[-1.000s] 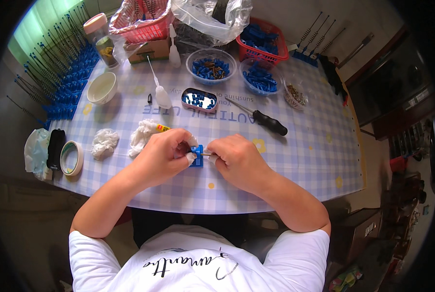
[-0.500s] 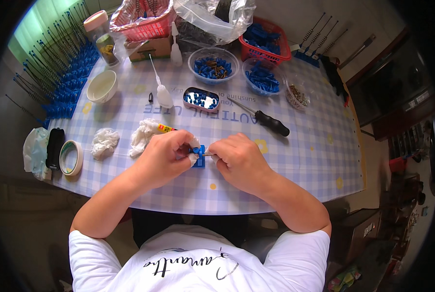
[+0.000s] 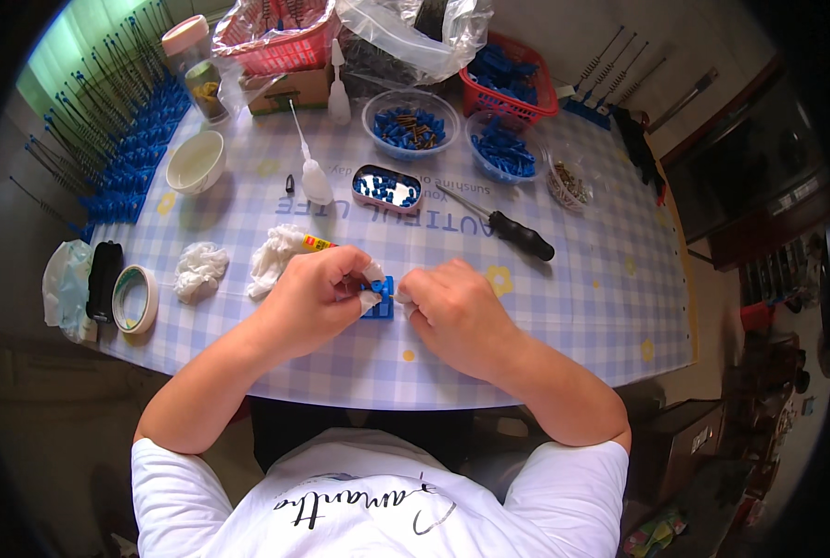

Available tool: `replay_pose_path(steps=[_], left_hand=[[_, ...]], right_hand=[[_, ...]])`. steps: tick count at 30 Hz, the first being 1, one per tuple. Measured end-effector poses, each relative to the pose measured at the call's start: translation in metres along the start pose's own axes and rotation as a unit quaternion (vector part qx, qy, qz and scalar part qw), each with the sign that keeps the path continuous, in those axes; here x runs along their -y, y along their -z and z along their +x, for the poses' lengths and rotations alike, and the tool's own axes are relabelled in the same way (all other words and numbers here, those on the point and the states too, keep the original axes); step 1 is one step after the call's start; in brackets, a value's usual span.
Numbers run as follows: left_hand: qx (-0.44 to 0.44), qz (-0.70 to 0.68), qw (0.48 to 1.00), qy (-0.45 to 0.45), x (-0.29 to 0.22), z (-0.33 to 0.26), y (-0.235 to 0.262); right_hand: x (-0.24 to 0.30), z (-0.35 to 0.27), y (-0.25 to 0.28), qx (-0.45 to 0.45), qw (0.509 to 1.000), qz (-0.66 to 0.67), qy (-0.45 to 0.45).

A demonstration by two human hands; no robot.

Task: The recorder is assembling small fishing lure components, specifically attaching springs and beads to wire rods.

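Observation:
Near the front middle of the table, my left hand (image 3: 315, 296) is closed on a small blue plastic part (image 3: 384, 308), its fingers and thumb covering the left side. White coverings show on its fingertips. Just to the right, the fingers of my right hand (image 3: 460, 307) are pinched together close against the part. Between them and the part shows a tiny brass-coloured tip of a thin pin or screw (image 3: 395, 297); most of it is hidden by my fingers. A yellow-and-red tube (image 3: 318, 244) lies behind my left hand.
Behind my hands lie a black-handled screwdriver (image 3: 522, 234), a tin with small blue pieces (image 3: 387, 206), bowls of blue parts (image 3: 500, 173) and screws (image 3: 409, 156), and a white squeeze bottle (image 3: 316, 182). Crumpled white cloths (image 3: 200, 271) and a tape roll (image 3: 136, 316) are at left.
My right fingertips sit slightly closer to the blue part, and less of the thin brass-coloured piece shows. My left hand keeps its hold.

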State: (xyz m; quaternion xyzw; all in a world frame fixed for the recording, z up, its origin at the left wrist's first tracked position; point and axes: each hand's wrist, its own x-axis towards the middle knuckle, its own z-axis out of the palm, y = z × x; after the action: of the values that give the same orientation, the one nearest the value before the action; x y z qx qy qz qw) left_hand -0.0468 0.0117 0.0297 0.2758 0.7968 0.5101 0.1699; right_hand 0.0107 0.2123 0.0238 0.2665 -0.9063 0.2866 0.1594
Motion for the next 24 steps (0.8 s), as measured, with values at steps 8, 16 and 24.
replay_pose_path(steps=[8, 16, 24], left_hand=[[0.011, -0.023, 1.0, 0.015, 0.0026, 0.0002, 0.0005], [0.019, -0.01, 0.999, 0.038, 0.0, 0.0004, 0.003], [0.024, -0.009, 0.999, 0.027, 0.0018, 0.0014, 0.0032]], right_hand=[[-0.0069, 0.0038, -0.0027, -0.004, 0.999, -0.006, 0.039], [-0.0071, 0.005, -0.0009, -0.011, 0.999, 0.003, 0.045], [-0.0068, 0.0038, -0.0026, -0.003, 1.0, 0.025, 0.002]])
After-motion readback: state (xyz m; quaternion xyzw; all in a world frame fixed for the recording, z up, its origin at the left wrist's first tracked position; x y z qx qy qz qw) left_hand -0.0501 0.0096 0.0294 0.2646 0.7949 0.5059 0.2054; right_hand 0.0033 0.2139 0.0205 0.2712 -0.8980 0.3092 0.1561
